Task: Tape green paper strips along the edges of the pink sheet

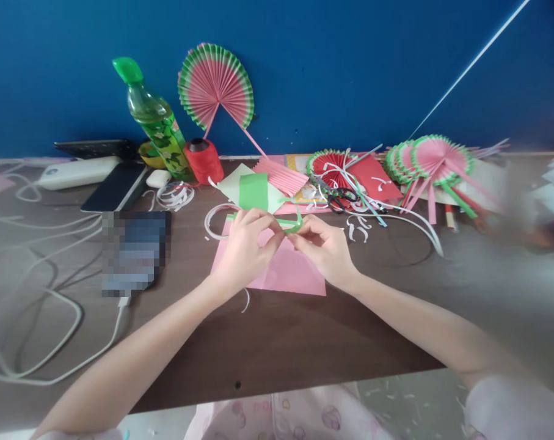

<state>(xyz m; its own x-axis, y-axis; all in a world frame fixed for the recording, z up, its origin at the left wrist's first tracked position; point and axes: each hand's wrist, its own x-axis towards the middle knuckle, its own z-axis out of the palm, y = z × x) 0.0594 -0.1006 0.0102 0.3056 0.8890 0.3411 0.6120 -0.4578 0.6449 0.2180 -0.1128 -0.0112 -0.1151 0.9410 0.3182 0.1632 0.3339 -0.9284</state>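
A pink paper sheet (288, 275) lies on the table under both hands, with a green band along its far edge. My left hand (251, 247) is closed, thumb and fingers pinching a narrow green strip (295, 226) over the sheet. My right hand (325, 247) pinches the same strip at its right end, fingertips together and close to the left ones. Part of the strip curls up between the hands. Whether it is attached to the sheet is hidden by the fingers. A white ring-shaped roll (216, 223) sits left of the sheet.
Behind stand a green bottle (155, 122), a red thread spool (204, 162) and a pleated pink-green paper fan (217, 85). Black-handled scissors (341, 198) lie among paper scraps; more folded fans (441, 160) are at right. A phone (142, 253) with a white cable (114, 336) is at left.
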